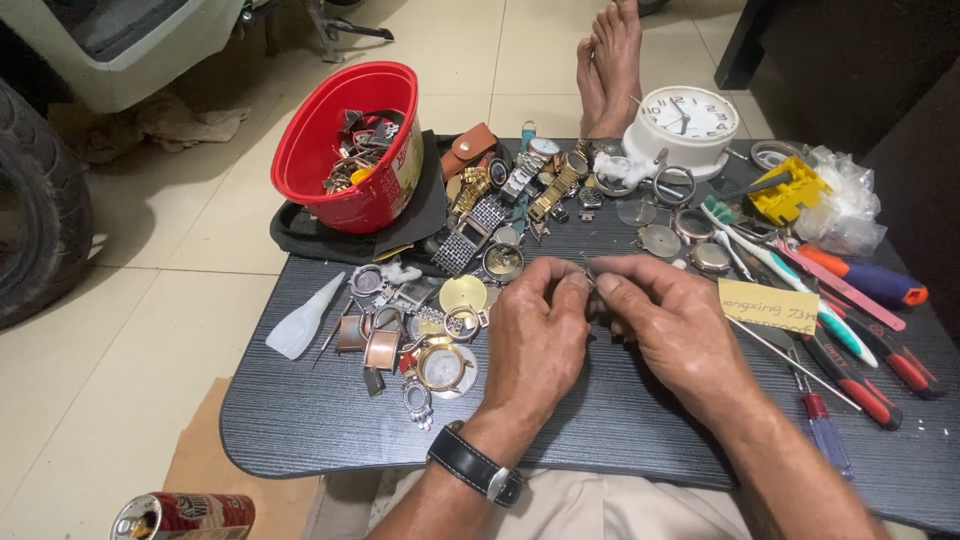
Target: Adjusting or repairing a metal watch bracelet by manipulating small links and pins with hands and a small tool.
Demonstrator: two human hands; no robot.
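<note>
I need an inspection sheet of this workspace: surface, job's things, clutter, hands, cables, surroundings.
Surface: dark tray table, crowded at the far side.
Job's things: small thin metal part, pinched between both hands.
Clutter: watch cases, metal bands, screwdrivers, red bucket, white clock.
Hands: left hand and right hand, each grip shut on the part.
Cables: nothing seen.
Surroundings: tiled floor, tyre, can.

**Clutter on a dark tray table**

A red bowl (pixel 350 140) of parts stands at the back left, a white clock (pixel 685 120) at the back right. Watches (pixel 520 190) lie between them. Screwdrivers (pixel 860 370) lie right, a can (pixel 185 517) on the floor.
</note>
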